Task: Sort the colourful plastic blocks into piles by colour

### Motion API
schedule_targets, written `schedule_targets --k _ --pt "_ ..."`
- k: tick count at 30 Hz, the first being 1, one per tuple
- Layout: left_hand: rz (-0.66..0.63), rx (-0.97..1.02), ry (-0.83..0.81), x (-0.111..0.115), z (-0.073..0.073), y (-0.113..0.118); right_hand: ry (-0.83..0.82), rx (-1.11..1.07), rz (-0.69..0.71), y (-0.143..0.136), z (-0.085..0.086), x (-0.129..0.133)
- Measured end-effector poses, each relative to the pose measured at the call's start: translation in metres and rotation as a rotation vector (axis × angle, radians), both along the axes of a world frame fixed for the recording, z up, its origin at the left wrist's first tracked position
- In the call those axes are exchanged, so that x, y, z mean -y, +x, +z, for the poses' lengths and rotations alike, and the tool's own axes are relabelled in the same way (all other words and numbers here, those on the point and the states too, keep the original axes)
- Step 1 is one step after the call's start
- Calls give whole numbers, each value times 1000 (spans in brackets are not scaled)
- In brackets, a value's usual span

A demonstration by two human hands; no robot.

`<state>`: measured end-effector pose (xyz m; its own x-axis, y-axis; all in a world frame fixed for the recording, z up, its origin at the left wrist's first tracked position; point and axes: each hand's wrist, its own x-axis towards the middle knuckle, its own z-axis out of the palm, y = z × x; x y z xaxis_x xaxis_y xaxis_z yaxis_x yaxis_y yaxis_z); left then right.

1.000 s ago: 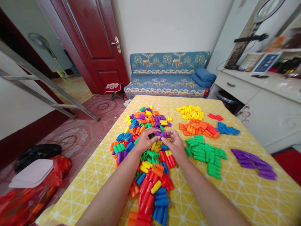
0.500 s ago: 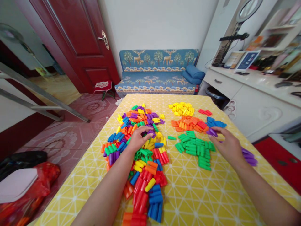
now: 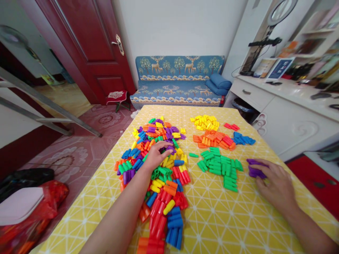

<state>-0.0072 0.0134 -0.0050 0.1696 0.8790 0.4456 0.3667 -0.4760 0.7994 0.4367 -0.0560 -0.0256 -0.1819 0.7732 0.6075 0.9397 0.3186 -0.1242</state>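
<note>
Bullet-shaped plastic pieces, several joined side by side, lie on the table. My left hand [image 3: 158, 155] rests at the right side of a mixed-colour pile [image 3: 156, 134], its thumb and fingertips closed around a purple piece [image 3: 171, 148]. On the right, my right hand [image 3: 277, 183] has its thumb and fingers around purple pieces [image 3: 254, 168] at the tabletop; the hand partly hides them. Left of that hand lies a group of green pieces [image 3: 221, 164], with a lone green piece [image 3: 193, 155] beside it. Orange pieces [image 3: 210, 138] and blue pieces [image 3: 243, 138] sit farther back.
Yellow pieces [image 3: 205, 122] and a few red pieces [image 3: 231, 126] lie toward the far edge of the yellow tablecloth [image 3: 212, 218]. Beyond the table stands a blue sofa [image 3: 180, 86]. A white cabinet [image 3: 288, 123] is on the right, a metal ladder [image 3: 60, 109] on the left.
My right hand has moved right and toward me with a purple piece, from beside the blue and orange groups to the purple pieces. My left hand stays at the mixed pile.
</note>
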Motion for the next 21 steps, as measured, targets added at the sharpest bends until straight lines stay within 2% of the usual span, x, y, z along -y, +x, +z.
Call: schedule_targets --k 2,4,7,9,12,15,18,21 --pt "0 0 7 0 0 -1 39 -82 29 -21 10 -3" --pt "-2 2 6 -1 -1 -1 54 -194 121 -54 22 -5" --pt "-8 2 4 -1 -2 -2 -38 -338 290 -118 38 -10" --pt "-11 9 1 -2 -4 -2 -115 -400 409 -163 44 -16" --pt "-14 36 -9 -2 -5 -1 -233 -449 540 -221 40 -29" --pt "-3 58 -7 0 -2 0 -320 -449 567 -261 27 -41" --pt "12 57 3 2 1 2 -323 -490 570 -280 15 -47" --pt "-3 49 18 3 2 2 -291 -553 535 -283 9 -46"
